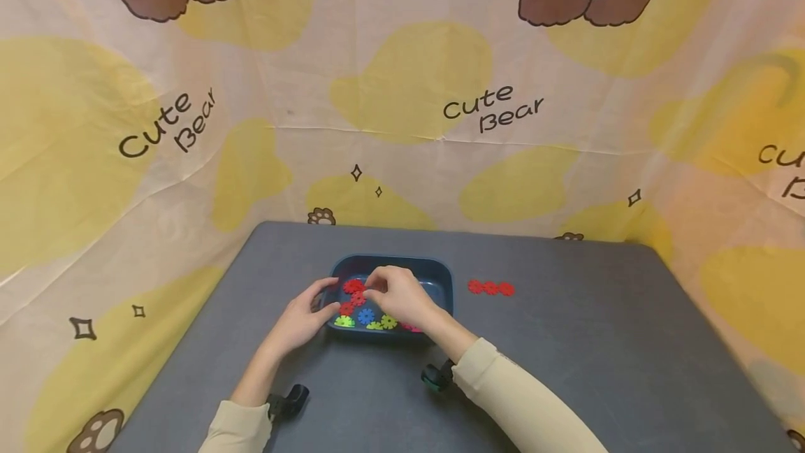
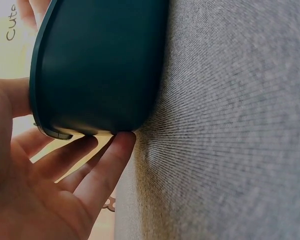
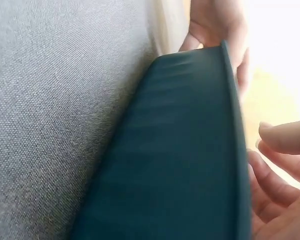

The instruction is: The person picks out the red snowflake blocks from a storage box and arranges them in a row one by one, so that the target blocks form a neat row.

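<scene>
A dark teal plastic basin [image 1: 443,278] stands on the table with several flower-shaped plastic pieces inside. Red pieces [image 1: 354,286] lie at its left, a blue piece [image 1: 366,316] in the middle and yellow-green pieces [image 1: 389,321] along the near side. My left hand [image 1: 300,320] holds the basin's left end; in the left wrist view its fingertips touch the outer wall and its thumb reaches over the rim. My right hand [image 1: 402,296] hovers over the basin, fingers bent, thumb tip close to a pinkish-red piece [image 1: 358,298]. In the right wrist view no piece shows between its fingers [image 3: 285,137].
Three red pieces [image 1: 490,288] lie in a joined row on the grey table [image 1: 566,355], to the right of the basin. Behind the table hangs a printed curtain [image 1: 402,89]. A black wrist device [image 1: 289,400] sits below my left hand.
</scene>
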The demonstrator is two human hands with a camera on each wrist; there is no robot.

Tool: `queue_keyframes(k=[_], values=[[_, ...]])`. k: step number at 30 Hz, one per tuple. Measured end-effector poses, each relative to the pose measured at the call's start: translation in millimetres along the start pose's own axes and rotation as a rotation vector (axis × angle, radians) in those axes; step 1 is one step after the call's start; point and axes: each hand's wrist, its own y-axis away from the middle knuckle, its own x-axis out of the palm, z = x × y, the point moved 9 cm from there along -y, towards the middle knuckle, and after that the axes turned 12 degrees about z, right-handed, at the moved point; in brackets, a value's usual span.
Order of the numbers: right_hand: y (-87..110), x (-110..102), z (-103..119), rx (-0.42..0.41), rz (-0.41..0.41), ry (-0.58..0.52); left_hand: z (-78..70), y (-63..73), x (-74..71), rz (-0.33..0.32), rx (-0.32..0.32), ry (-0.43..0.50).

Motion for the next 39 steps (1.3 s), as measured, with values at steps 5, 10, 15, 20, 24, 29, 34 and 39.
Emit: queue_keyframes(k=[5,10,15,20,24,29,34,39], values=[[-15.1,7.8,-7.7,0.009,0.013,-0.014,-0.1,-1.1,-0.8,-0.001,0.002,0.005],[-29.1,17.6,-15.4,0.017,0.028,-0.010,-0.1,-1.0,-1.2,0.000,0.009,-0.003],[-38.5,26.6,-21.7,0.050,0.056,-0.007,1.4,-0.9,-0.6,0.005,-0.002,0.004],[-45.6,33.5,-28.7,0.088,0.079,0.031,0.8,-0.6,0.1,0.007,0.006,0.007],[-49.3,37.3,-33.8,0.117,0.090,0.063,-0.1,-0.7,-0.8,0.000,0.012,0.002],[-50.4,39.4,-42.6,0.168,0.091,0.067,-0.3,-1.5,0.2,-0.001,0.005,0.016],[-52.6,42.9,-47.7,0.193,0.095,0.097,0.3,0.0,1.4,0.003,-0.013,0.022],[-56.1,45.9,-47.9,0.185,0.099,0.146,0.2,1.1,-0.7,-0.005,-0.019,0.011]])
